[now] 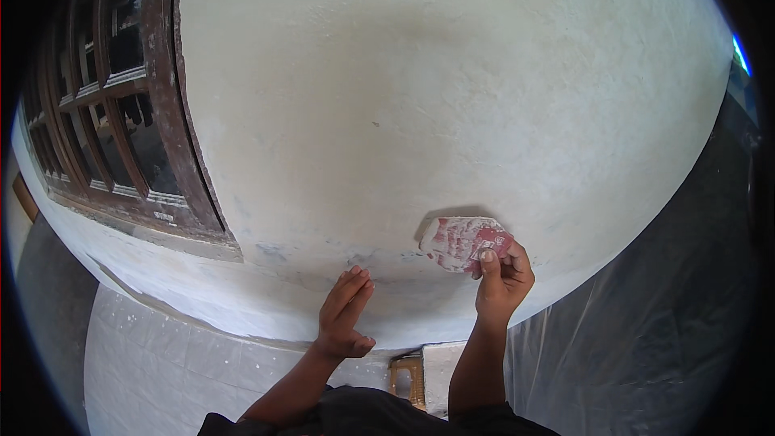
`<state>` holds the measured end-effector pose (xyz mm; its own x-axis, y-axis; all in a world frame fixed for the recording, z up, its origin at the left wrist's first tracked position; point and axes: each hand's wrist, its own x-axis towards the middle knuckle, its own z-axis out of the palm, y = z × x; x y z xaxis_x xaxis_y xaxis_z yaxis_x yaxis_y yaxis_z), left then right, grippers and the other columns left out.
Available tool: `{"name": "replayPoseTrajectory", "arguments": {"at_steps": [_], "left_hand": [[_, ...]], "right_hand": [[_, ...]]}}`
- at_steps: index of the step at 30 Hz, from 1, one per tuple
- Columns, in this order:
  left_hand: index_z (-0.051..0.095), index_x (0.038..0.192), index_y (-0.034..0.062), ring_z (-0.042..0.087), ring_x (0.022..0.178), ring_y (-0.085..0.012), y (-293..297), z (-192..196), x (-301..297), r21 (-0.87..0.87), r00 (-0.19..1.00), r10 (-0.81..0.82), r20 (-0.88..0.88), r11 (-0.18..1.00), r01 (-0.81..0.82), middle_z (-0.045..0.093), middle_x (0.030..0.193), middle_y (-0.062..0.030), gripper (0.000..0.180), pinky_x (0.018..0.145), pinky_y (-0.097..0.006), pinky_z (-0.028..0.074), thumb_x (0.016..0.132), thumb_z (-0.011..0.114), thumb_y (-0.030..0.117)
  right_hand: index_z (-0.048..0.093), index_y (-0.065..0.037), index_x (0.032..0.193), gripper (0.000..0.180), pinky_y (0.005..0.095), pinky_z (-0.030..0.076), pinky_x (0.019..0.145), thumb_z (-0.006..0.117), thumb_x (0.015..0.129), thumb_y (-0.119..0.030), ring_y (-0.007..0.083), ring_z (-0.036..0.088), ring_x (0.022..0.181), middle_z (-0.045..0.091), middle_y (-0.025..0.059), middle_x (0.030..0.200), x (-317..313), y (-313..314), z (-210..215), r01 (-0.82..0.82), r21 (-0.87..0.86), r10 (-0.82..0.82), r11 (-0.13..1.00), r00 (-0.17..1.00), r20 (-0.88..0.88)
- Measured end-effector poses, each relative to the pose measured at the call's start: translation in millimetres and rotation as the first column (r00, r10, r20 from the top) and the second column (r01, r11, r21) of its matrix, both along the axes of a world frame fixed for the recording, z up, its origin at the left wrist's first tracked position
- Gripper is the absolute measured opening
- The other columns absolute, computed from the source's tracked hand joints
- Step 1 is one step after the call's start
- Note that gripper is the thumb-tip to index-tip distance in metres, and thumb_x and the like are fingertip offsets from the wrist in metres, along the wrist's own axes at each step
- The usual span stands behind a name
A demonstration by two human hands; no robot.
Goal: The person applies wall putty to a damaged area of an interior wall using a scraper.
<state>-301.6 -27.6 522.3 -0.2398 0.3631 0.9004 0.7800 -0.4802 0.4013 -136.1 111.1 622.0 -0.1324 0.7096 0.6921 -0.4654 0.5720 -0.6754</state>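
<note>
A white plastered wall (452,97) fills most of the view. My right hand (500,274) pinches a worn, reddish sheet of sandpaper (462,240), dusted white, and holds it against the lower part of the wall. My left hand (345,315) is flat with fingers together and straight, its fingertips touching the wall just left of the sandpaper, where faint grey smudges show. It holds nothing.
A dark brown wooden window frame (165,97) with several panes stands at the left. Clear plastic sheeting (646,331) covers the floor at the right. Pale tiles (153,355) lie at the lower left. A small wooden stool or ladder top (408,375) sits below, between my forearms.
</note>
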Motion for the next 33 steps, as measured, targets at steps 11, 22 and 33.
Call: {"name": "replayPoseTrajectory", "arguments": {"at_steps": [11,22,33], "left_hand": [[0.059,0.114,-0.009,0.054,0.118,-0.0389,-0.9,-0.6,1.1,0.004,1.0,0.007,-0.006,1.0,-0.007,0.057,0.122,-0.024,0.077,0.102,-0.048,0.04,0.091,0.038,0.061],[0.06,0.113,-0.0077,0.054,0.118,-0.0385,-2.1,-2.4,2.1,0.034,1.0,0.026,-0.008,0.999,-0.026,0.057,0.122,-0.0223,0.075,0.102,-0.048,0.04,0.091,0.037,0.06],[0.06,0.113,-0.0085,0.054,0.117,-0.0384,1.2,-4.6,4.5,0.026,1.0,0.012,-0.014,1.0,-0.011,0.057,0.121,-0.0222,0.077,0.102,-0.048,0.04,0.091,0.036,0.061]], "right_hand": [[0.06,0.007,0.106,0.022,0.0195,0.045,0.058,0.066,0.087,-0.003,0.0055,0.055,0.065,0.067,0.007,0.084,2.7,1.6,3.1,-0.008,-0.038,0.009,0.999,1.0,0.013],[0.061,0.003,0.102,0.018,0.0193,0.035,0.046,0.063,0.09,-0.01,0.0043,0.046,0.054,0.062,0.0028,0.075,-2.1,6.0,3.2,0.096,-0.09,-0.099,0.991,0.995,-0.026],[0.06,0.004,0.103,0.019,0.0204,0.039,0.048,0.064,0.089,-0.008,0.0064,0.051,0.058,0.064,0.0057,0.078,1.7,3.1,5.7,0.102,-0.023,-0.104,0.994,0.993,-0.063]]}}
